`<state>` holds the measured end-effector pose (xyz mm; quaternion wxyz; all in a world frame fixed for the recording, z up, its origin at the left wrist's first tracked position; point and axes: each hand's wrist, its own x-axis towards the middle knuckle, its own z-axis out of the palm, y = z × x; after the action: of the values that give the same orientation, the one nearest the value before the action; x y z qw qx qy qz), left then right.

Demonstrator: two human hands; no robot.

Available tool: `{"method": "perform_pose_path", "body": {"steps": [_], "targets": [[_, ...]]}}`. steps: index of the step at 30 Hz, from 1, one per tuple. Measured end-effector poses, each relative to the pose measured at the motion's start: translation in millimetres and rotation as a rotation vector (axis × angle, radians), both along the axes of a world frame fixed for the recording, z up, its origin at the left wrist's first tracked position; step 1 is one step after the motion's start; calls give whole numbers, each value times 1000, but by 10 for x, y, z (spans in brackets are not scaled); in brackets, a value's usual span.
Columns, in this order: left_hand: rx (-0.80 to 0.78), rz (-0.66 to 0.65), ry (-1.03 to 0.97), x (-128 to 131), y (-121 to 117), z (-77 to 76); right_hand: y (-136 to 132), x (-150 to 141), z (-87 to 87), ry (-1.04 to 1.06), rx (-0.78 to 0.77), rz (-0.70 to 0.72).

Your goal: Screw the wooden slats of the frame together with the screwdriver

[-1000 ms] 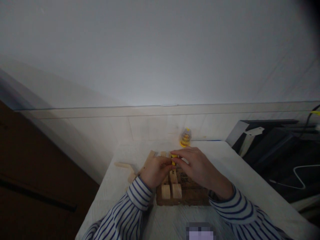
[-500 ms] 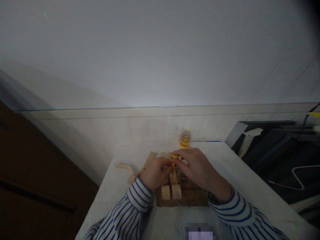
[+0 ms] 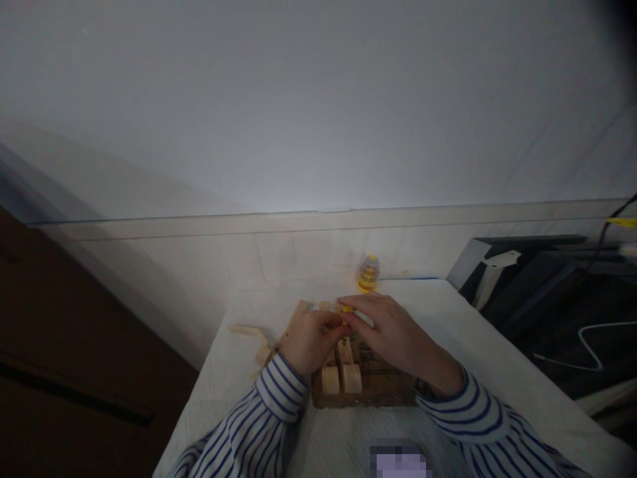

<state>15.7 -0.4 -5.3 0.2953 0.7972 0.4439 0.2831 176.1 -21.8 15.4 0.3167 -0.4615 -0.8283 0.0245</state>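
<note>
Over a dark brown wooden board (image 3: 368, 400), both of my hands meet at a small yellow screwdriver (image 3: 347, 309). The thumb and fingers of my right hand (image 3: 391, 328) pinch its yellow handle from the right. My left hand (image 3: 311, 338) is closed, its fingertips at the lower end of the screwdriver; its tip is hidden. Under my fingers, two pale wooden strips lie side by side on the board, each with a wooden block (image 3: 352, 379) at the near end. A dark spot, perhaps a screw, shows on the right strip (image 3: 345, 350).
A clear, yellow-based beehive-shaped case (image 3: 368, 273) stands at the back of the white table (image 3: 229, 398). Left of my left hand lies a jointed pale wooden piece (image 3: 249, 330). Dark panels (image 3: 542, 292) and a white cable (image 3: 587, 345) are beyond the right edge.
Both hands stay at the same spot over the board. The fingers around the yellow handle shift slightly, and less of the yellow shows now. The case and wooden pieces have not moved.
</note>
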Motion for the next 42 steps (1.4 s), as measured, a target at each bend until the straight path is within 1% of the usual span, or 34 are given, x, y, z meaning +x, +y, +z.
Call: {"method": "perform_pose_path", "body": {"steps": [2,5,10,17,21,24,27,29,32,36,39,42], "targets": [[-9,-13,-18,-1,0,4,-9,-10,28,-21,-3,10],[-14,-24,-33,-5,7,-5,-23,-26,58,-59,12,-13],[-1,-56,-56,-4,19,-34,-32,-31,57,-121,28,-68],[9,-111,-82,4,24,-18,-38,-30,69,-166,15,-107],[9,-141,-100,1,31,-39,-49,-47,83,-181,8,-122],[10,-111,-59,-2,32,-62,-55,-60,90,-179,15,-135],[62,-16,25,-7,32,-83,-55,-73,87,-165,12,-138],[99,25,61,-12,36,-99,-53,-78,80,-150,4,-128],[100,24,53,-19,45,-120,-51,-65,72,-106,0,-98],[48,-6,2,-14,35,-103,-55,-18,78,-38,26,-29],[-12,-4,-17,-2,20,-61,-55,0,86,-41,-3,46],[-41,4,-22,3,15,-30,-44,-2,79,-48,-9,68]]}}
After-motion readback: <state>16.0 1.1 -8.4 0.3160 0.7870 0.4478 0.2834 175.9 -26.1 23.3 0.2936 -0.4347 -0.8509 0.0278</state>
